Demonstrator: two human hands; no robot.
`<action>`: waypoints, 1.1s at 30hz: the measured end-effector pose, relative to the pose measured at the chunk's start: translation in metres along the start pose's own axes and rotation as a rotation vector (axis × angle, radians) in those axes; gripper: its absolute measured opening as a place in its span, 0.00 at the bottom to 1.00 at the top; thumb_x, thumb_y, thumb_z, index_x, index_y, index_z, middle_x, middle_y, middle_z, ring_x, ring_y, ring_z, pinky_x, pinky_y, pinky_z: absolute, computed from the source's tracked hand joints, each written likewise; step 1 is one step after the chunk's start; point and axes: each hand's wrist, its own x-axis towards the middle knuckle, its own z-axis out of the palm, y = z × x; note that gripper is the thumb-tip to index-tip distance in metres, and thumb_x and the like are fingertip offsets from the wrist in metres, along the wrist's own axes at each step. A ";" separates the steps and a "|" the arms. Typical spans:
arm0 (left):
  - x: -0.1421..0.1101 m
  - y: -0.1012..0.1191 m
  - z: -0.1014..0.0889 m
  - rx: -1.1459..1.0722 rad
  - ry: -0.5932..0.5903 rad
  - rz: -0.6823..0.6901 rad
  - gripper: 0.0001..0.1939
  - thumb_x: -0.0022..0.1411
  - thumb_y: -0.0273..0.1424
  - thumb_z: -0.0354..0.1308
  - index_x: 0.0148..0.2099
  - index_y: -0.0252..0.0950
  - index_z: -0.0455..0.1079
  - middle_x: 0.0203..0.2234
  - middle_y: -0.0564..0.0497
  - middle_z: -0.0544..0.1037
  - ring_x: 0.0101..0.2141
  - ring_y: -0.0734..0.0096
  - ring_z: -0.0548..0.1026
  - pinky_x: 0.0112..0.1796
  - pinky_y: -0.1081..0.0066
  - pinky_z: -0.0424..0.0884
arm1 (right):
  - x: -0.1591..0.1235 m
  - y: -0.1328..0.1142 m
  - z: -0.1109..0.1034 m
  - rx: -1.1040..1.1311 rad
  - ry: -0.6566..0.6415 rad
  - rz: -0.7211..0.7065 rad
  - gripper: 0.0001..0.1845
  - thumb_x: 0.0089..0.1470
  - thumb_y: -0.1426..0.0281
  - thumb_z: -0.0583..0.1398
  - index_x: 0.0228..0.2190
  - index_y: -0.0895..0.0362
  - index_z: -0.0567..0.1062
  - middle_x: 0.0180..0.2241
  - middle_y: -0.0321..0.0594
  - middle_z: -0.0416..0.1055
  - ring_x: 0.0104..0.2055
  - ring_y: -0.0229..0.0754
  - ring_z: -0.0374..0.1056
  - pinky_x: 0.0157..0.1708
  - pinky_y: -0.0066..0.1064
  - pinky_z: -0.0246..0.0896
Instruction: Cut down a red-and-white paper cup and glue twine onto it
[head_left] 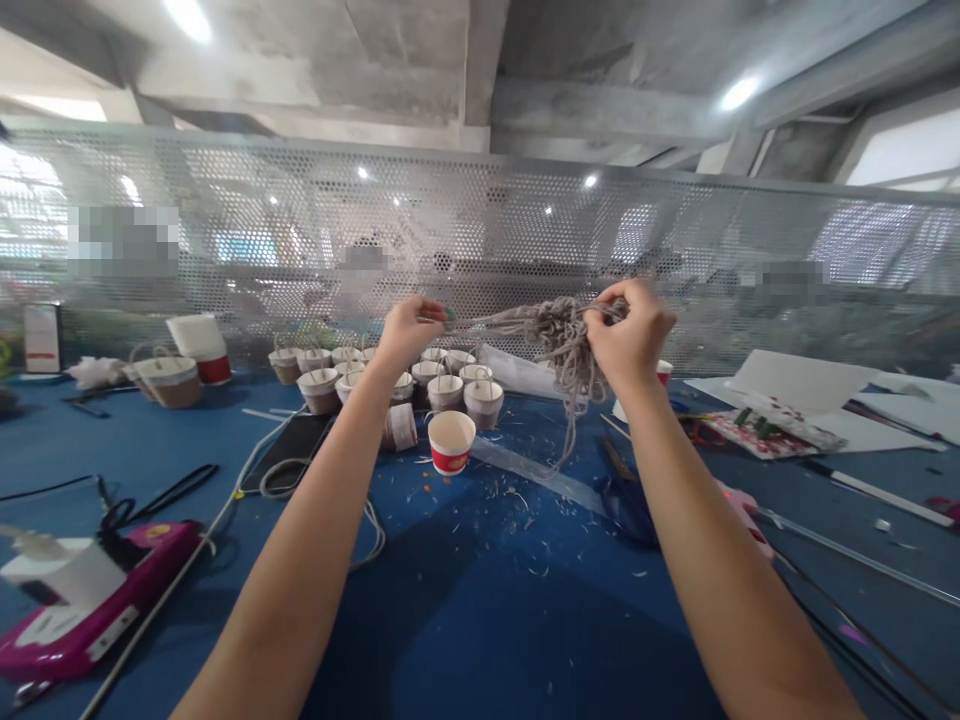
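A tangled bundle of grey cord (566, 335) hangs in the air above the table, with loose loops drooping below it. My right hand (630, 325) pinches the bundle at its right end. Strands run taut leftward to my left hand (414, 328), whose fingers are closed on them; a small green bit shows at its fingertips. Beneath the cord stands a paper cup (451, 445) with a red band, upright and apart from both hands. Behind it are several small cups wrapped in grey cord (484, 402), with cord handles. One wrapped cup (401, 427) lies on its side.
Scissors (626, 490) with dark blue handles lie at the right, near a pink glue gun (746, 510). A magenta power strip (105, 600) sits front left, its cable crossing the table. A clear plastic strip (540, 475) and scraps lie mid-table. Behind stands a perforated screen (480, 230).
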 end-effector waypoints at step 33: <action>-0.031 0.029 0.054 -0.395 -0.506 0.142 0.18 0.41 0.21 0.57 0.38 0.35 0.61 0.36 0.53 0.66 0.24 0.85 0.66 0.24 0.78 0.62 | -0.010 -0.042 -0.005 0.378 -0.214 -0.458 0.09 0.45 0.80 0.52 0.25 0.54 0.63 0.25 0.35 0.66 0.29 0.37 0.63 0.32 0.31 0.59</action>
